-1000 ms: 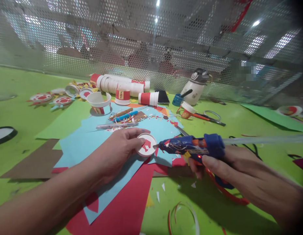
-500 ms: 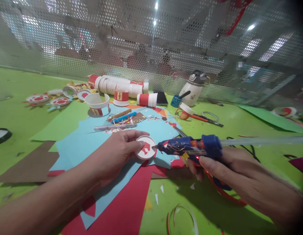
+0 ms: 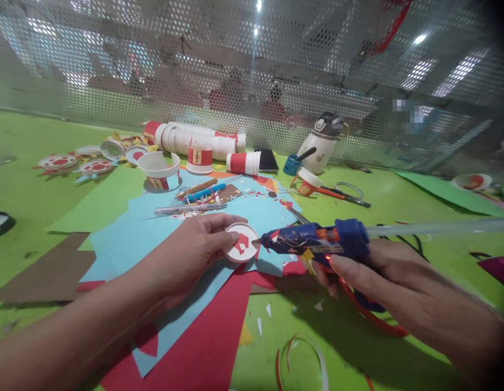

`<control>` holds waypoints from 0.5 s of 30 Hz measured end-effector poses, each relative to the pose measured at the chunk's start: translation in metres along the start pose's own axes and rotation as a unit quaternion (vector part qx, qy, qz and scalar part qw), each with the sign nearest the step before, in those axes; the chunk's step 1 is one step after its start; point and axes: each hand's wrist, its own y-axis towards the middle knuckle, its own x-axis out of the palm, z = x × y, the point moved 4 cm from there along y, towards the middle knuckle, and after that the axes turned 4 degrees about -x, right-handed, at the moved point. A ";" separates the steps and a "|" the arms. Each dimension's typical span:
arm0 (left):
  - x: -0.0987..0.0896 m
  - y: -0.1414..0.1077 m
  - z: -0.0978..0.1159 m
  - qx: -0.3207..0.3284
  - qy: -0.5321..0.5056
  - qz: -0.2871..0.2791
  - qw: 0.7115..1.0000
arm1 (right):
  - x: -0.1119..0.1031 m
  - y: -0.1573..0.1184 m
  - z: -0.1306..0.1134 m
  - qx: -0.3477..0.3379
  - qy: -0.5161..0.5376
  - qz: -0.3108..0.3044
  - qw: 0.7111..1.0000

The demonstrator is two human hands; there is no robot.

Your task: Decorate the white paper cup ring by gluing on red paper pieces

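Between thumb and fingers, my left hand (image 3: 195, 250) holds a small round white disc (image 3: 247, 253) with red paper shapes on its face. My right hand (image 3: 382, 288) is wrapped round a blue glue gun (image 3: 308, 241), with a long clear glue stick (image 3: 434, 227) coming out of its back end. The gun's nozzle is at the disc's right edge; whether it touches cannot be made out. A small red light shows on the gun. Below the disc lie light blue (image 3: 129, 244) and red paper sheets (image 3: 203, 336).
Stacked paper cups (image 3: 195, 142) lie at the back, with a cut cup (image 3: 159, 168) in front. Pens (image 3: 190, 208) and scraps lie mid-table. Decorated discs (image 3: 58, 162) are at the left. A white bottle (image 3: 319, 149) and blue pot (image 3: 291, 164) stand behind the glue gun.
The view has shifted slightly, so most things sit a little higher and further left. Both hands keep their grips, and the nozzle stays at the disc's right edge.
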 end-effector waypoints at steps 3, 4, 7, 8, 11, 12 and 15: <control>-0.001 0.000 -0.001 -0.002 -0.002 0.007 1.000 | 0.002 -0.001 0.000 -0.014 0.016 -0.043 0.999; -0.002 0.000 -0.001 -0.004 -0.005 0.009 1.000 | 0.003 -0.001 0.001 -0.010 0.019 -0.051 0.998; -0.002 0.000 -0.001 -0.008 -0.003 0.010 1.000 | 0.003 -0.001 0.002 -0.001 0.016 -0.058 0.998; -0.002 0.000 -0.001 -0.008 -0.002 0.009 1.000 | 0.003 -0.001 0.002 -0.003 0.015 -0.056 0.998; -0.001 -0.001 0.000 -0.003 0.002 0.005 1.000 | 0.002 0.001 -0.001 -0.010 0.018 -0.054 0.998; -0.001 -0.001 0.000 -0.003 0.003 0.003 1.000 | 0.002 0.001 -0.001 -0.009 0.018 -0.055 0.998; -0.002 -0.001 -0.001 -0.004 0.002 -0.001 1.000 | 0.002 0.000 0.000 -0.002 0.013 -0.052 0.999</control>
